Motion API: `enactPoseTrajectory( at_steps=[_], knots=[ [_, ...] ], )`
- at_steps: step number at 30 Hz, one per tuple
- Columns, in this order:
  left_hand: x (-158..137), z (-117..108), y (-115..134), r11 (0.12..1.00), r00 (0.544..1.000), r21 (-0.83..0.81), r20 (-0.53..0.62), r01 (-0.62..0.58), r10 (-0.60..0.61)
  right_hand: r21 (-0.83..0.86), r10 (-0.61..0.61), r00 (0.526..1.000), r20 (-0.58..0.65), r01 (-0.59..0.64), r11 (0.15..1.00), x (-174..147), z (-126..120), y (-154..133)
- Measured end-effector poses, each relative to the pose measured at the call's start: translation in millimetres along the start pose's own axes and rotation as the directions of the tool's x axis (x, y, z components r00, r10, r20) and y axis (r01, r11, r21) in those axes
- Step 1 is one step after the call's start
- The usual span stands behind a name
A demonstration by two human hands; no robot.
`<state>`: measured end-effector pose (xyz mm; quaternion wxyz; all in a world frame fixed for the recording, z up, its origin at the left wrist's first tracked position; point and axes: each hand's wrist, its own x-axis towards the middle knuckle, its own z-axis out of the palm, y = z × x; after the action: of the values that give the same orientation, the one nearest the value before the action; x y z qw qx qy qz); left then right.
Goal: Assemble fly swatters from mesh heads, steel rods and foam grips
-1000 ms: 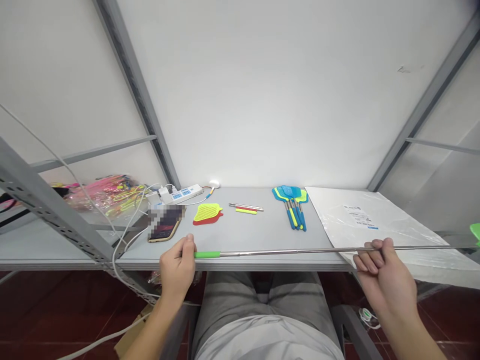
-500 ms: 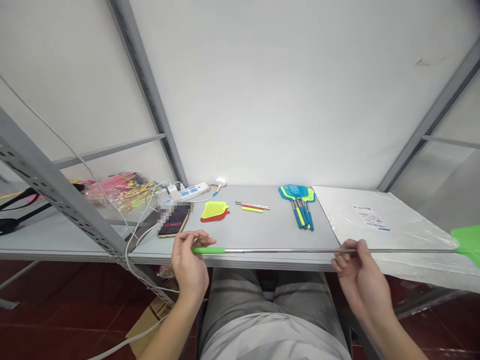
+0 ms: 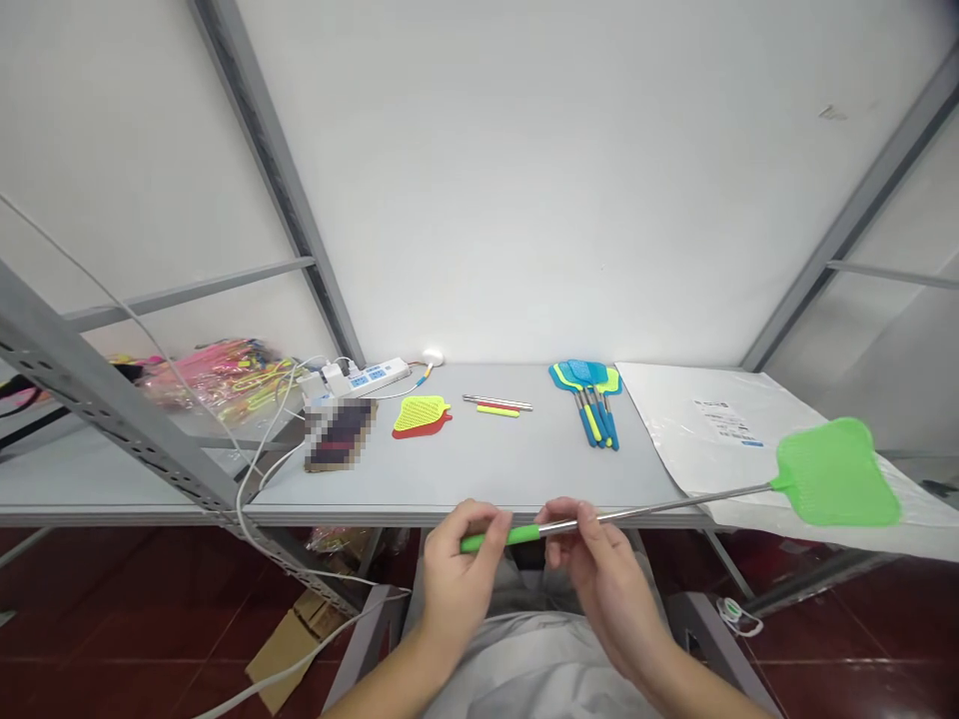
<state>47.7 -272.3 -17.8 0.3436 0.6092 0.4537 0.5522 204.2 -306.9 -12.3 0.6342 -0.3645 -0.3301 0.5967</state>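
Observation:
Between my hands, in front of the table edge, a green fly swatter [image 3: 835, 474] with a thin metal telescopic rod stretches to the right. My left hand [image 3: 463, 569] is closed on its green grip. The fingers of my right hand [image 3: 595, 564] pinch the metal rod just right of that grip. The swatter's head hovers over a white plastic mailer bag [image 3: 674, 424] at the right. On the table lie a yellow swatter head [image 3: 421, 411] and a red swatter head [image 3: 420, 430], with metal rods [image 3: 498, 401] and a yellow grip [image 3: 498, 411] beside them.
Several blue and yellow swatters [image 3: 591, 404] lie bundled at the back. A power strip [image 3: 379, 376] with cables and a blurred phone [image 3: 341, 436] stand at the left. Past the metal shelf post [image 3: 150, 424] lie bagged colourful items [image 3: 217, 374]. Cardboard [image 3: 289, 649] rests on the floor.
My hands have come closer together, the right one sliding left along the rod toward the grip. The swatter's rod is shorter, and its green head has come fully into view.

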Motion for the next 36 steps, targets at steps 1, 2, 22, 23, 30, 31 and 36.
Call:
enactPoseTrajectory(
  at_steps=[1, 2, 22, 23, 30, 31, 36],
  knots=[
    [-0.5, -0.1, -1.6, 0.999, 1.000, 0.045, 0.016, -0.018, 0.018, -0.025, 0.022, 1.000, 0.015, -0.021, 0.999, -0.9, -1.1, -1.6],
    [0.0, -0.9, -3.4, 0.996, 0.999, 0.081, 0.008, -0.041, 0.040, -0.055, 0.040, 0.999, 0.027, -0.039, 0.998, -1.1, -3.7, -4.5],
    [39.6, -48.1, -50.0, 0.984, 0.906, 0.179, -0.417, 0.007, 0.069, 0.007, -0.406, 0.755, -0.514, 0.478, 0.878, 31.4, -89.1, -80.5],
    [41.1, -49.4, -50.0, 0.983, 0.907, 0.183, -0.415, 0.005, 0.072, -0.011, -0.403, 0.755, -0.517, 0.465, 0.885, 32.5, -91.2, -83.3],
    [33.7, -21.2, -34.9, 0.978, 0.948, 0.210, -0.310, -0.007, 0.073, -0.108, -0.344, 0.721, -0.602, 0.353, 0.929, 26.5, -47.6, -38.6],
    [29.2, -13.5, -32.0, 0.979, 0.966, 0.203, -0.250, -0.010, 0.062, -0.107, -0.302, 0.771, -0.560, 0.294, 0.950, 24.5, -35.7, -26.2],
    [12.2, 3.6, -24.9, 0.985, 0.990, 0.173, -0.139, -0.015, 0.039, -0.020, -0.230, 0.852, -0.471, 0.250, 0.968, 23.9, -2.1, -5.5]
  ],
)
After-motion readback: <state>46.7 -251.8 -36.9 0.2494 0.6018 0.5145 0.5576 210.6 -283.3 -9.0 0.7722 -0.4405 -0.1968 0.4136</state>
